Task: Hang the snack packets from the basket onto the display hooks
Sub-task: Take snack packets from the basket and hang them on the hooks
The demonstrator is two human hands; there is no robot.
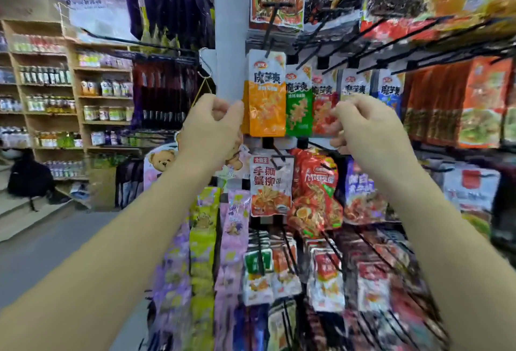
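Shop racking behind: the left hand pinches the orange packet by its edge; the right hand curls beside the red packet, grip unclear. Probably light, slippery film; hold near the top.

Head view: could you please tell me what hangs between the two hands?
Three snack packets hang there, in the head view: the orange packet by the left hand, the green packet, and the red packet by the right hand.

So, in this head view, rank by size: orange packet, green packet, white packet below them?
1. orange packet
2. white packet
3. green packet, though the orange one overlaps it and hangs nearer, so that's unsure.
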